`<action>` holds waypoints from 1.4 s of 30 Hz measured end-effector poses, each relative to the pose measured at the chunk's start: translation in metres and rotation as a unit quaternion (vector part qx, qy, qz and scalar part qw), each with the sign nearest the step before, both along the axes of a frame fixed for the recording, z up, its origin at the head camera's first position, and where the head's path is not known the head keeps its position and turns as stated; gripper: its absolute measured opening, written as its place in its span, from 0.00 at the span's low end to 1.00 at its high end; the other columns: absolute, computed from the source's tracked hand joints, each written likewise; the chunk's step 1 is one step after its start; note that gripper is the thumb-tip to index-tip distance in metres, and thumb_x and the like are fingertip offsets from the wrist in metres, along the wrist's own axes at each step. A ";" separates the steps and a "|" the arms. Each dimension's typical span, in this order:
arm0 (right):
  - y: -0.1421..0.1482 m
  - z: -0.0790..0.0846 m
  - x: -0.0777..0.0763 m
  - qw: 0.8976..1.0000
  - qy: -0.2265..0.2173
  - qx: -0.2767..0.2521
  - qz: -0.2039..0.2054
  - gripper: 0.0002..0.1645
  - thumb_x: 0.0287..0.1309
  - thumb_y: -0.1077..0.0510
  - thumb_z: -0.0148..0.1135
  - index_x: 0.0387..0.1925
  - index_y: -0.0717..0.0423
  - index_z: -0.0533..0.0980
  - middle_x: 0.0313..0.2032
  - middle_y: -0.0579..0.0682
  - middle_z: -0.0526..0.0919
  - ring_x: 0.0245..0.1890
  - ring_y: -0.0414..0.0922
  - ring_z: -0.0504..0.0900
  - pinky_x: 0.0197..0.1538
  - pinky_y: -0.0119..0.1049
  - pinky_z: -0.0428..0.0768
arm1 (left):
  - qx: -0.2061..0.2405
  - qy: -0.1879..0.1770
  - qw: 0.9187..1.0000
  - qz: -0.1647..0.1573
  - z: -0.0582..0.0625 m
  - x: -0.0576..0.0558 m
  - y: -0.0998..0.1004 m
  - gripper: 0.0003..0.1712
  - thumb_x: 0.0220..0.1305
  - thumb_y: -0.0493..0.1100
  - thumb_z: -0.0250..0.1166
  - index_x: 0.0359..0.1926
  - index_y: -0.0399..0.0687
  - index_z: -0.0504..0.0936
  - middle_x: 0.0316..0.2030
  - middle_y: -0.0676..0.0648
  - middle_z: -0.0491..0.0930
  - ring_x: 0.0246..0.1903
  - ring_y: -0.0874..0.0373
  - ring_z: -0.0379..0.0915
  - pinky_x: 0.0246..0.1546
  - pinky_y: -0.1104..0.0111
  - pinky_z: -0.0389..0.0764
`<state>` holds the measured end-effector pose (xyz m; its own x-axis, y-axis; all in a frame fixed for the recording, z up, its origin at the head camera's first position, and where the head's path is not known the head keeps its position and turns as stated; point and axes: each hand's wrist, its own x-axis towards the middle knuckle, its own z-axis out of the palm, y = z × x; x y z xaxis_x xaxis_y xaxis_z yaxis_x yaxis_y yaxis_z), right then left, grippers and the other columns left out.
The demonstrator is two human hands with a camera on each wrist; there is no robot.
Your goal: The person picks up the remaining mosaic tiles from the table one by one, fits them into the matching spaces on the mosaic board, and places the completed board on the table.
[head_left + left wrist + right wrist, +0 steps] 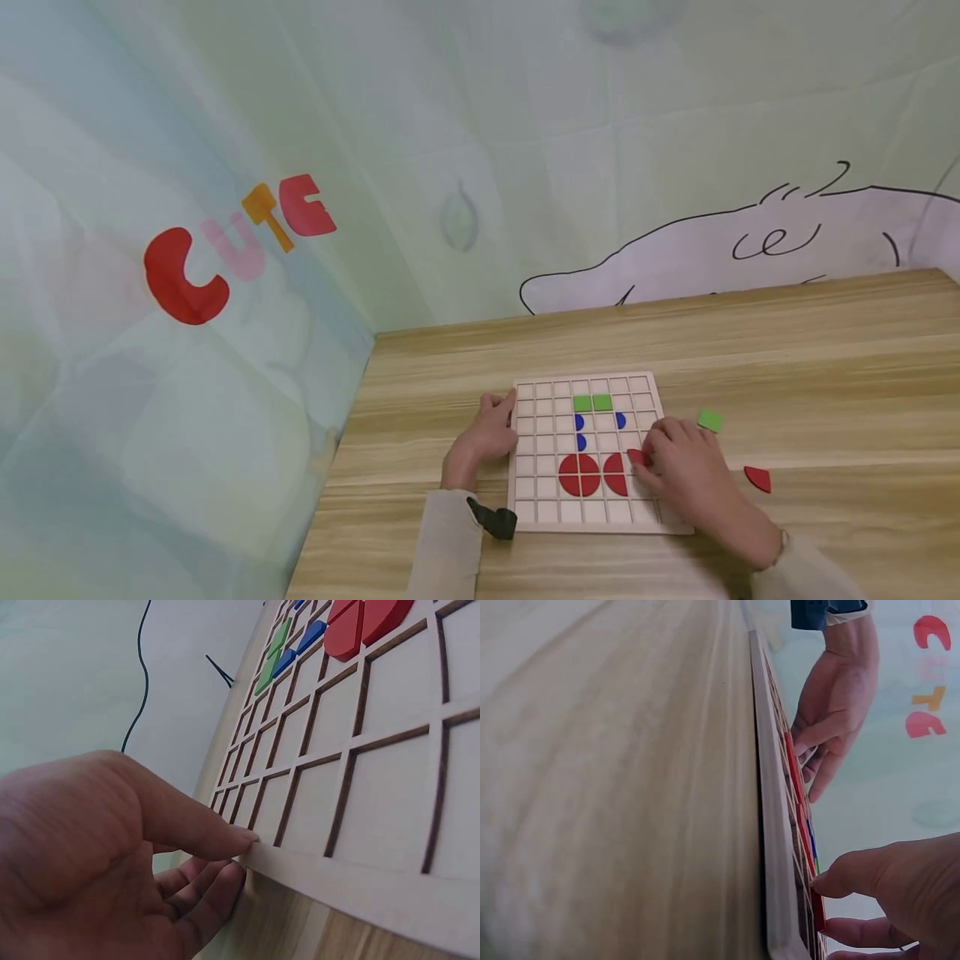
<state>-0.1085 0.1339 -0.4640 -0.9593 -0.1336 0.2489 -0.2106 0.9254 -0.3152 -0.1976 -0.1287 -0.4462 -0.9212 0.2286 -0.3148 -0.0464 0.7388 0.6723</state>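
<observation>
A pale wooden grid board (543, 487) lies on the table, holding red quarter-circle pieces, small blue half-circles (620, 421) and two green squares (592, 403). My left hand (491, 432) grips the board's left edge; in the left wrist view the thumb (225, 840) presses the rim from above and curled fingers sit against its side. At the board's right part, my right hand (690, 467) pinches a red quarter-circle piece (637, 457) between thumb and finger. That piece (818, 907) touches or nearly touches the grid; the right wrist view is too edge-on to tell.
Right of the board, a loose green square (710, 421) and a loose red quarter-circle (758, 478) lie on the wooden table (840, 375). A printed cloth (420, 167) hangs behind and to the left. A dark band (493, 520) circles the left wrist.
</observation>
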 end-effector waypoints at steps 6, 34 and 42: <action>-0.003 -0.002 0.001 1.000 0.008 -0.003 0.008 0.14 0.45 0.51 0.71 0.23 0.50 0.73 0.39 0.53 0.77 0.44 0.54 0.73 0.47 0.53 0.68 | -0.002 0.002 1.000 -0.005 0.000 0.000 -0.001 0.44 0.56 0.25 0.47 0.75 0.44 0.50 0.60 0.39 0.54 0.53 0.49 0.59 0.45 0.62 0.64; -0.002 0.000 0.002 0.999 0.029 -0.013 0.031 0.05 0.45 0.61 0.69 0.23 0.51 0.79 0.37 0.51 0.78 0.43 0.53 0.75 0.49 0.52 0.71 | -0.008 0.005 1.000 -0.011 0.002 0.000 -0.001 0.45 0.54 0.25 0.48 0.74 0.44 0.50 0.58 0.40 0.54 0.52 0.48 0.59 0.39 0.64 0.63; 0.009 0.007 0.006 0.998 0.047 -0.022 0.028 0.05 0.47 0.60 0.68 0.25 0.50 0.78 0.37 0.50 0.79 0.41 0.52 0.76 0.43 0.50 0.72 | -0.005 0.003 1.000 -0.010 0.001 0.000 -0.001 0.44 0.56 0.26 0.48 0.75 0.44 0.50 0.59 0.39 0.54 0.53 0.48 0.59 0.40 0.63 0.64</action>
